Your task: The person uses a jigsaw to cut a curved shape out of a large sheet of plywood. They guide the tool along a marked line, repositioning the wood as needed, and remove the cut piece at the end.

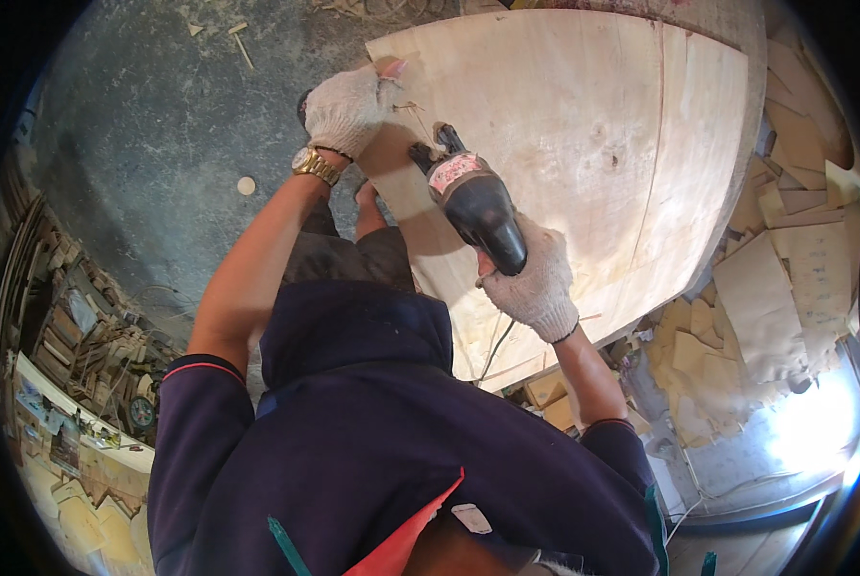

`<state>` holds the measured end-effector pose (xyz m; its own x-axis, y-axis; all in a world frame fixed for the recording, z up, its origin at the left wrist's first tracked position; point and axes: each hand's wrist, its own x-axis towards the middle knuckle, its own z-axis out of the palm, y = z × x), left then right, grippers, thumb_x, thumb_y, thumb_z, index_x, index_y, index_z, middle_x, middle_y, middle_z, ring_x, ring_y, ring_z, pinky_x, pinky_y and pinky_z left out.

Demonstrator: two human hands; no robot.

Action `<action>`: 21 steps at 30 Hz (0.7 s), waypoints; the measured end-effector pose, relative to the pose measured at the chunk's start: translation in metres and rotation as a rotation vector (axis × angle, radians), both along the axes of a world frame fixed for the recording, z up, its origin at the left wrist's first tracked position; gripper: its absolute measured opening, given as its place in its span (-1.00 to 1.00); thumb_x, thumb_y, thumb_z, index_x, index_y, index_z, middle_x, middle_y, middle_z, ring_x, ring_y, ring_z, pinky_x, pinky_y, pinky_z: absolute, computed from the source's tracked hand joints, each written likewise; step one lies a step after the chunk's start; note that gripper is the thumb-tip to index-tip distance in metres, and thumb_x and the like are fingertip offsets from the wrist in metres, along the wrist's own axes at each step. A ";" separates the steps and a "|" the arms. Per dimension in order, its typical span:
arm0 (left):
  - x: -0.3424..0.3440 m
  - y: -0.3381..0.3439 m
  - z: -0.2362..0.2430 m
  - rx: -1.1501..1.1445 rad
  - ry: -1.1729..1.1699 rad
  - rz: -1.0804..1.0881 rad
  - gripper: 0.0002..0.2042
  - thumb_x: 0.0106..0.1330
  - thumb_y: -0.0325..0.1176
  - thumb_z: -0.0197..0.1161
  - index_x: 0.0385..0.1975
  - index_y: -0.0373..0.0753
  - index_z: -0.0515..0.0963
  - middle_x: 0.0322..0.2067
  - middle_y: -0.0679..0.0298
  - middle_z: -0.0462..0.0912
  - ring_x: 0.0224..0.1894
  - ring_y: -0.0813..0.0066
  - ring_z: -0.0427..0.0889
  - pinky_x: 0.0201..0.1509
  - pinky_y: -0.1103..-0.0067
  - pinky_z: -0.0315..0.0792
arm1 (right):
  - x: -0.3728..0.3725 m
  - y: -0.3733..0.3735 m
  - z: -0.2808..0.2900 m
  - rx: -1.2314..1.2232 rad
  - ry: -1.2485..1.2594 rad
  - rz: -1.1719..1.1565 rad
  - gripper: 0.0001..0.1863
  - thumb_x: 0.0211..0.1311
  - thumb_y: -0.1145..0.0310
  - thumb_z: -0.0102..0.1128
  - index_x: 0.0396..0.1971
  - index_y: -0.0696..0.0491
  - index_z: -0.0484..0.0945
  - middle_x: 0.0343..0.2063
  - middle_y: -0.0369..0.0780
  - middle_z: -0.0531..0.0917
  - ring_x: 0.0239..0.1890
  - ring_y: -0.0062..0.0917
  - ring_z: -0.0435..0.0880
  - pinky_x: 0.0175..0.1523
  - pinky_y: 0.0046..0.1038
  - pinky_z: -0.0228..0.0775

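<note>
My right hand (536, 279), in a pale knitted glove, is closed round the rear of a black power tool (475, 206) with a pink patterned patch and a forked front. The tool is over a large pale plywood sheet (564, 125), its front toward the sheet's left edge; its exact kind is unclear. My left hand (346, 113), gloved too, is closed at that edge, with a pink fingertip showing over the wood. A dark thing (302, 108) juts out beside it, and what the fingers hold is hidden. Thin wood slivers (411, 108) lie near the tool's front.
A dark cord (496, 348) hangs by the sheet's near side. Grey floor (161, 144) with a round wood disc (246, 185) and scraps spreads to the left. Stacked offcuts (70, 336) line the far left, and thin wood pieces (766, 298) are heaped right of the sheet.
</note>
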<state>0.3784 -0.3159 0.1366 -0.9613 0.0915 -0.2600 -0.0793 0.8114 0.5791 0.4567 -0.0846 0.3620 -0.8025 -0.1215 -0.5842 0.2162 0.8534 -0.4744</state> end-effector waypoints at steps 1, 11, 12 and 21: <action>0.000 0.001 0.004 0.020 -0.018 0.019 -0.60 0.47 0.07 0.10 0.02 -0.01 0.71 -0.32 0.02 0.76 -0.23 -0.06 0.74 -0.18 0.15 0.57 | 0.000 0.000 0.000 -0.010 -0.005 -0.002 -0.68 -0.05 0.38 0.37 -0.24 0.14 0.61 -0.52 -0.02 0.68 -0.39 -0.04 0.76 -0.24 -0.20 0.60; 0.007 0.001 -0.001 0.031 0.066 0.015 -0.63 0.39 0.04 0.16 -0.02 0.00 0.72 -0.34 0.02 0.75 -0.25 -0.06 0.73 -0.19 0.14 0.56 | 0.002 0.002 -0.001 -0.003 -0.031 0.003 -0.57 -0.05 0.31 0.38 -0.15 0.19 0.60 -0.54 -0.02 0.67 -0.43 -0.03 0.74 -0.26 -0.20 0.59; 0.007 0.000 -0.003 0.007 0.057 0.004 -0.63 0.40 0.05 0.15 -0.02 0.01 0.72 -0.34 0.02 0.75 -0.24 -0.06 0.73 -0.18 0.14 0.56 | 0.002 0.002 -0.002 -0.007 -0.036 -0.005 -0.56 -0.05 0.31 0.38 -0.14 0.20 0.60 -0.54 -0.02 0.67 -0.43 -0.02 0.74 -0.26 -0.20 0.59; 0.007 0.006 0.000 0.005 -0.042 0.022 -0.63 0.49 0.08 0.04 0.04 0.10 0.69 -0.31 0.04 0.77 -0.21 -0.06 0.74 -0.15 0.14 0.57 | -0.002 0.000 0.005 -0.025 -0.016 0.002 -0.64 0.04 0.34 0.40 -0.11 0.09 0.65 -0.52 -0.05 0.70 -0.42 -0.09 0.75 -0.25 -0.23 0.56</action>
